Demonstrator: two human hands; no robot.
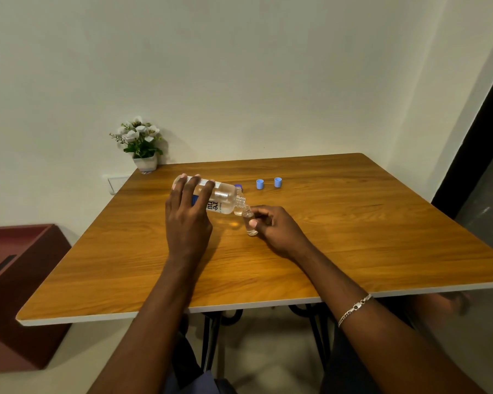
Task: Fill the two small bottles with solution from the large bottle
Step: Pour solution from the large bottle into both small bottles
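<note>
Small bottle [251, 226], pinched in the right hand [278, 230], meets the mouth of the large bottle [224, 199], tipped flat in the curled fingers of the left hand [187, 220]. Only a little liquid shows inside, so filling seems early. Beyond both grips, two blue caps [260, 184] lie off.

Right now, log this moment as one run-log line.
phase: pouring | left hand: holds large bottle tilted over small bottle | right hand: grips small bottle | blue caps: off, on table
</note>
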